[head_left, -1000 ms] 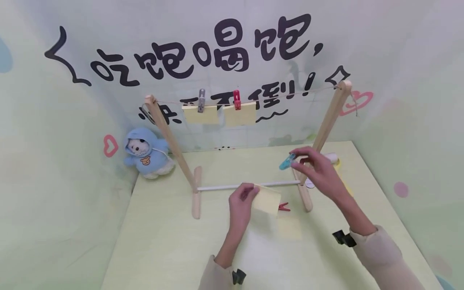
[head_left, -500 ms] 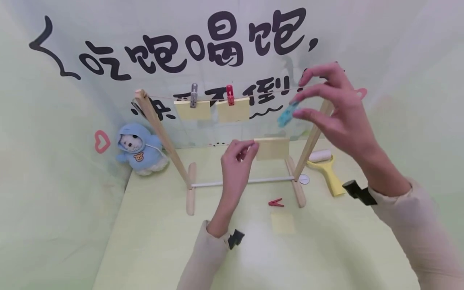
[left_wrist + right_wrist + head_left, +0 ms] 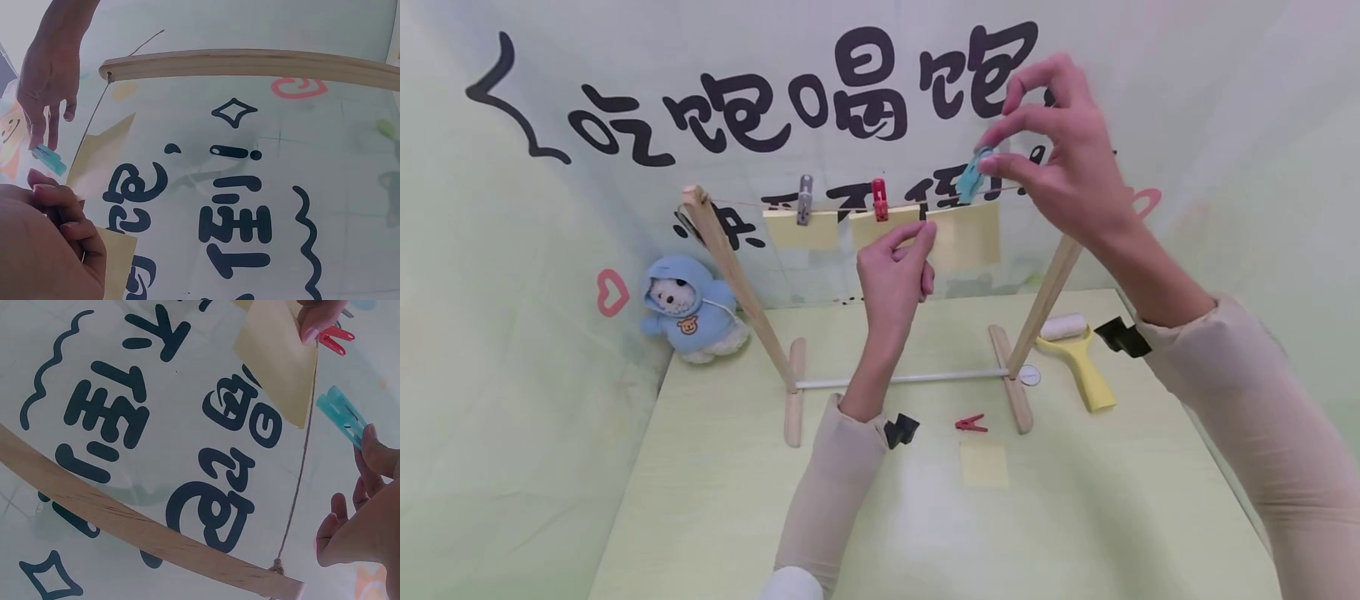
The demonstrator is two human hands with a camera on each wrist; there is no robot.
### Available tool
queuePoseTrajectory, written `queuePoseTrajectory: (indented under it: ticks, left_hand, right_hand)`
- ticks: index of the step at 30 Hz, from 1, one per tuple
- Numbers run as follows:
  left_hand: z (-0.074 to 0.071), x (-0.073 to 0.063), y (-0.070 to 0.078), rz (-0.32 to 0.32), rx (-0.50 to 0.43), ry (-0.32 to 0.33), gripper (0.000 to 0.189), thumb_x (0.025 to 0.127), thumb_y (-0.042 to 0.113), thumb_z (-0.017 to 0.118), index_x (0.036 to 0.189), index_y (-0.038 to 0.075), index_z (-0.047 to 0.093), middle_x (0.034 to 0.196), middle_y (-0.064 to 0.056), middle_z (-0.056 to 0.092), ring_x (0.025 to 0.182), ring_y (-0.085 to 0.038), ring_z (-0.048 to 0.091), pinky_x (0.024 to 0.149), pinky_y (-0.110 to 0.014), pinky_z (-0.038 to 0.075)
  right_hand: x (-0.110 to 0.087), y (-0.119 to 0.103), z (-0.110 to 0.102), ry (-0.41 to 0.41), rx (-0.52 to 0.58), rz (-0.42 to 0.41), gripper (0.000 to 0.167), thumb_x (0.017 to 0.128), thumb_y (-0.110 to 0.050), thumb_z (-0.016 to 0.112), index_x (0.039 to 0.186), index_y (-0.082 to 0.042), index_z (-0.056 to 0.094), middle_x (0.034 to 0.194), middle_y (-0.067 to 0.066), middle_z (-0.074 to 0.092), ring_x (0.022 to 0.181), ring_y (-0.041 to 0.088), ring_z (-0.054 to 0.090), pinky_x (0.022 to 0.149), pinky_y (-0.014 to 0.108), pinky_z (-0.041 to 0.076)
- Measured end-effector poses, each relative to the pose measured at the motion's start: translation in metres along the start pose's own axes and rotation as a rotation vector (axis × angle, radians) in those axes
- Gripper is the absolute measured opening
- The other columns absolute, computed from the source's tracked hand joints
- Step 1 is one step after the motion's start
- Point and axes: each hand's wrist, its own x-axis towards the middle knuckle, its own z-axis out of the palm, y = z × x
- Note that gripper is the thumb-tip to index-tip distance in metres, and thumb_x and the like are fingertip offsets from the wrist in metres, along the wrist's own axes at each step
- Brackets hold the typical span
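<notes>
We log two pinches.
Left hand (image 3: 891, 277): pale-yellow square paper note (image 3: 964, 238), by its top-left corner, toward the right end of the thin brown string (image 3: 297, 481); right hand (image 3: 1066, 158): turquoise plastic clothespin (image 3: 972, 177), just above.

Long beige sleeves (image 3: 1240, 408), soft creases (image 3: 1285, 504), angular black wrist pieces (image 3: 1123, 337)

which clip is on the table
The red clip by the loose note. The grey clip and other red clip are on the string; the right hand holds the blue clip.
</notes>
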Motion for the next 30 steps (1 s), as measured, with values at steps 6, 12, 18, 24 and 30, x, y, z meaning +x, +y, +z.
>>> queuePoseTrajectory:
  ticks: [6,12,18,24,30]
  left_hand:
    - [0.0014,0.0019,0.0042,0.016,0.010,0.023,0.022,0.106,0.012,0.075,0.118,-0.006,0.080,0.049,0.005,0.054,0.040,-0.008,0.048,0.042,-0.019,0.033]
    - [0.0017,0.0030,0.0059,0.036,0.014,0.012,0.022,0.106,0.012,0.075,0.119,-0.005,0.080,0.048,0.006,0.053,0.040,-0.008,0.047,0.041,-0.020,0.030]
    - [0.0018,0.0026,0.0074,0.060,0.025,0.011,0.023,0.106,0.013,0.075,0.120,-0.005,0.080,0.049,0.006,0.053,0.041,-0.008,0.048,0.041,-0.021,0.029]
    - [0.0014,0.0007,0.0067,0.052,0.027,-0.008,0.024,0.108,0.014,0.073,0.122,-0.005,0.078,0.051,0.006,0.054,0.042,-0.008,0.048,0.042,-0.020,0.030]
    - [-0.0009,-0.0021,0.0029,0.067,0.045,-0.008,0.027,0.108,0.015,0.072,0.126,-0.005,0.077,0.052,0.006,0.056,0.041,-0.007,0.049,0.042,-0.019,0.035]
  right_hand:
    - [-0.0020,0.0020,0.0036,-0.043,-0.044,0.064,0.012,0.094,-0.003,0.086,0.102,0.006,0.083,0.118,-0.019,0.041,0.140,0.014,0.039,0.126,0.033,0.024]
    - [-0.0021,0.0021,0.0067,-0.059,-0.046,0.049,0.012,0.094,-0.002,0.085,0.102,0.007,0.082,0.117,-0.019,0.040,0.144,0.020,0.038,0.127,0.033,0.021]
    - [-0.0039,0.0007,0.0096,-0.082,-0.053,0.028,0.014,0.092,-0.001,0.087,0.103,0.006,0.083,0.116,-0.011,0.044,0.143,0.025,0.038,0.128,0.036,0.019]
    - [-0.0080,0.0012,0.0077,-0.127,-0.076,0.041,0.024,0.090,-0.004,0.091,0.110,0.005,0.082,0.125,0.015,0.054,0.143,0.033,0.038,0.131,0.046,0.016]
    - [-0.0095,0.0013,0.0049,-0.158,-0.066,0.057,0.029,0.089,-0.006,0.092,0.116,0.002,0.082,0.129,0.018,0.055,0.142,0.034,0.041,0.129,0.049,0.019]
